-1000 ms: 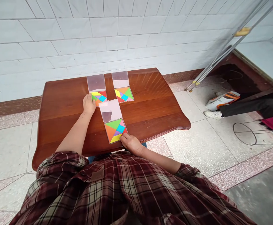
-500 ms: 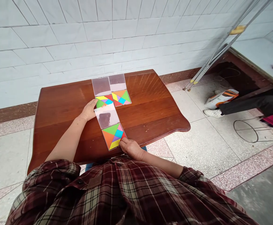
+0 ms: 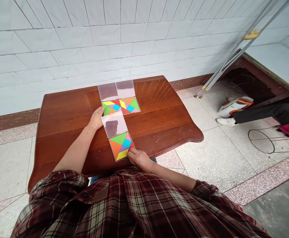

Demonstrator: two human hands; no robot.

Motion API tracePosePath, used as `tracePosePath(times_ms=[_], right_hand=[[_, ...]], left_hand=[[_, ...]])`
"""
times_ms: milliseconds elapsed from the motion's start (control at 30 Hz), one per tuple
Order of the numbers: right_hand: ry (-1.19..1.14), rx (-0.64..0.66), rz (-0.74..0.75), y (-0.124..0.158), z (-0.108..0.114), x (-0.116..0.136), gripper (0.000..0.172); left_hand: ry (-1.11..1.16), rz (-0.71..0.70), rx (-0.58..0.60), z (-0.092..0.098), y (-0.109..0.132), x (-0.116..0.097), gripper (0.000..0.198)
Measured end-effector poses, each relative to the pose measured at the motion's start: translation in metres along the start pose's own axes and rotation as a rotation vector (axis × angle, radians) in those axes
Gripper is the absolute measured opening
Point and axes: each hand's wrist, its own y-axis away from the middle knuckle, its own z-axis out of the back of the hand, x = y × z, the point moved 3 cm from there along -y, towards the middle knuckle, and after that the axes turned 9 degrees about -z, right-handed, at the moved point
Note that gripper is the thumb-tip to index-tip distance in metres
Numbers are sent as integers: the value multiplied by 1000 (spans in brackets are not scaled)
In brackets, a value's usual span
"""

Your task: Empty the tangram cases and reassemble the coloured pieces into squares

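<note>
Three tangram puzzles in thin cases with clear lids folded back lie on a brown wooden table. The nearest tangram sits slightly turned at the front, its clear lid overlapping the lower edge of the upper-left tangram. The upper-right tangram lies right beside that one. My left hand has its fingers closed at the left edge of the upper-left tangram. With thumb and fingers, my right hand grips the lower-right corner of the nearest tangram.
A white tiled wall stands behind the table. Metal crutches lean at the right. Another person's leg in dark trousers, a white and orange bag and a wire stool frame are farther right.
The upper-left tangram now sits more squarely against the upper-right one. Both my hands stay nearly in place. The view has shifted slightly, and another person's hand at the right edge has left it.
</note>
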Motion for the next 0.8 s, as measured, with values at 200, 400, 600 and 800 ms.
tracePosePath(times_ms=[200,400,600,800], right_hand=[[1,14,-37,-8,2,3,17],[76,51,21,-16,0,14,22],[66,43,110,-21,-5,28,22],[67,12,165,-50,-5,47,23]], left_hand=[[95,75,-187,20,25,-3,55],[554,287,-472,29,69,-23,49],[745,466,-536,31,100,-43,42],[620,589,-679,35,139,-20,37]])
